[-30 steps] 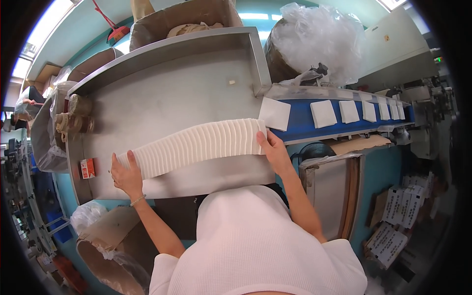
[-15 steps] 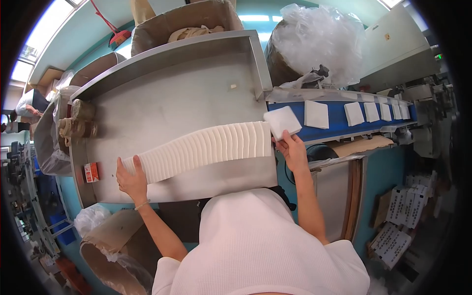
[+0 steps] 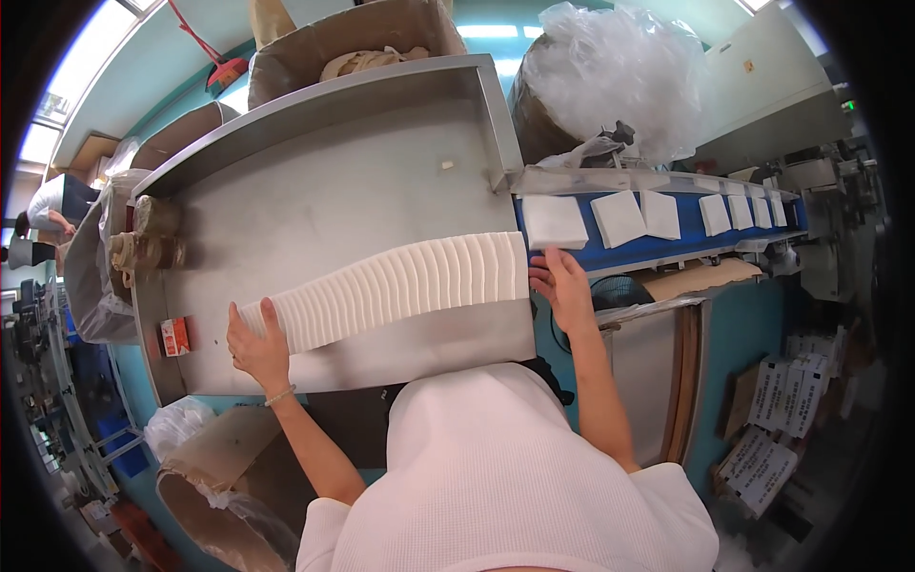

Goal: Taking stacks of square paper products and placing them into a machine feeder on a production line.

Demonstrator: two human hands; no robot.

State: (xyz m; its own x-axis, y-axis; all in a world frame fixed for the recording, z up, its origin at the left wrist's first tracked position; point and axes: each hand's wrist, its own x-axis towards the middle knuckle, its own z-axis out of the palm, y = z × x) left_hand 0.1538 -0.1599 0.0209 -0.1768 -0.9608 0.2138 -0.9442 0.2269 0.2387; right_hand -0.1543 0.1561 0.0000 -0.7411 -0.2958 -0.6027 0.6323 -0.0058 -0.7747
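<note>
A long, slightly curved row of white folded sheets [image 3: 410, 283], packed face to face, lies across a metal tray table [image 3: 315, 205]. My left hand [image 3: 257, 348] rests against the row's left end, its thumb and fingers spread around that end. At the row's right end is my right hand [image 3: 562, 286], its fingers apart and nothing held in them. Just beyond those fingertips a thick white square stack [image 3: 556, 222] lies on a blue conveyor belt [image 3: 591, 255]. More white squares [image 3: 618, 217] are spaced along the belt to the right, two of them overlapping.
Raised metal walls edge the table. A small orange-and-white box [image 3: 175, 337] and brown rolls [image 3: 157, 234] sit at its left side. Behind stand a cardboard box [image 3: 362, 33] and a large bag of clear plastic [image 3: 615, 81]. A person [image 3: 59, 205] is at the far left.
My right hand has let go of the white square stack, which now lies on the belt. Squares on the belt have shifted. My left hand stays at the row's left end.
</note>
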